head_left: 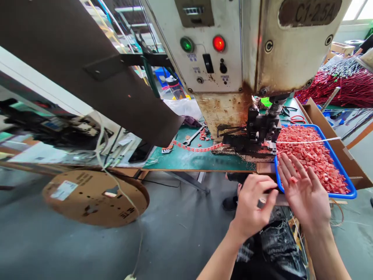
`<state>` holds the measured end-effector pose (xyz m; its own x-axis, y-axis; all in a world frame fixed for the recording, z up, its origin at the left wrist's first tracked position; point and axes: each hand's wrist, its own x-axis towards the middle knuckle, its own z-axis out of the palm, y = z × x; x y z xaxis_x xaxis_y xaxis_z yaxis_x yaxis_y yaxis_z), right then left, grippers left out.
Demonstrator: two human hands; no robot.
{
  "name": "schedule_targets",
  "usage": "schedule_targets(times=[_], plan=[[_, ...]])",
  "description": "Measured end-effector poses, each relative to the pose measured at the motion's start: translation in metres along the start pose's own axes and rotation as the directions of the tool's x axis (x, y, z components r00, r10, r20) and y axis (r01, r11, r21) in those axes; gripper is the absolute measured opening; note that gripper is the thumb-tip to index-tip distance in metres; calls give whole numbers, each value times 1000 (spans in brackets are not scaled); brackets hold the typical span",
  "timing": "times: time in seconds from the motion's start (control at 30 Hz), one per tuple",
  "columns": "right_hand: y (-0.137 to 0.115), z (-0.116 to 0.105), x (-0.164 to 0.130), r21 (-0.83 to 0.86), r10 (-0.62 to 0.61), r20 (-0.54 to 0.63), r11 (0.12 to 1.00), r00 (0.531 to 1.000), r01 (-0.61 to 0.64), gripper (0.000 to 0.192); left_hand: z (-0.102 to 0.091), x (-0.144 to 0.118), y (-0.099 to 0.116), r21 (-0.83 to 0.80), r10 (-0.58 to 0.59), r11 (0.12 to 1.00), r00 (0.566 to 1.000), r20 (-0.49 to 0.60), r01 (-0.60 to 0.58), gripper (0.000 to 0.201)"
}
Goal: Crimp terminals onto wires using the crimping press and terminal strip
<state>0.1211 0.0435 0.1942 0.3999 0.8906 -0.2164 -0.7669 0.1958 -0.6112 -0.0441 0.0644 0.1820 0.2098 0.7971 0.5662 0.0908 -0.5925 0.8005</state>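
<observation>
Right hand (pixel 305 192) spread open over the near-left corner of the shallow blue plastic tray (pixel 339 193), one small red plastic housing (pixel 293 179) on its fingers; left hand (pixel 253 206) loose, holding nothing; tray heaped, seemingly most unprocessed.

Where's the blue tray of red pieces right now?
The blue tray sits at lower right in the head view, right of the press tooling, with the right hand over its near-left corner.
</observation>
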Motion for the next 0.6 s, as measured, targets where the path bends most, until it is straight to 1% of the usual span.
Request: schedule_targets(times=[0.03, 0.1, 0.13, 0.2, 0.27, 0.3, 0.33, 0.37, 0.4, 0.47, 0.53, 0.6], plan=[[0, 3, -10, -19, 28, 19, 999, 999, -28, 39, 6, 2, 9, 53, 79, 995, 993, 91, -84, 11], [1, 9, -27, -58, 88, 48, 995, 995, -85, 42, 17, 6, 21, 125, 157, 974, 963, 220, -187, 17], [3, 11, -33, -76, 107, 60, 992, 992, -102, 43, 22, 8, 23, 147, 168, 967, 954, 250, -209, 18], [4, 15, -42, -115, 125, 97, 987, 987, -113, 45, 26, 11, 26, 160, 165, 965, 956, 241, -207, 18], [5, 17, -48, -164, 126, 155, 981, 980, -101, 46, 26, 11, 26, 122, 128, 981, 978, 164, -149, 16], [5, 18, -50, -194, 116, 186, 978, 976, -79, 45, 24, 11, 27, 74, 87, 993, 989, 119, -96, 15], [4, 17, -52, -227, 87, 212, 973, 973, -38, 43, 22, 11, 28, 10, 23, 1000, 997, 77, -24, 13], [4, 16, -54, -266, 34, 231, 964, 972, 29, 39, 20, 10, 29, -65, -58, 996, 997, 43, 60, 11], [3, 14, -55, -309, -39, 244, 944, 969, 115, 34, 17, 9, 31, -145, -144, 979, 989, 20, 146, 10], [3, 8, -58, -396, -192, 270, 871, 944, 290, 25, 12, 9, 37, -283, -289, 918, 957, 2, 277, 14], [2, 2, -60, -461, -280, 309, 792, 909, 400, 22, 9, 8, 43, -367, -362, 866, 932, 7, 339, 18], [2, -4, -62, -500, -300, 351, 741, 887, 448, 24, 7, 8, 48, -411, -384, 838, 923, 21, 358, 21]])
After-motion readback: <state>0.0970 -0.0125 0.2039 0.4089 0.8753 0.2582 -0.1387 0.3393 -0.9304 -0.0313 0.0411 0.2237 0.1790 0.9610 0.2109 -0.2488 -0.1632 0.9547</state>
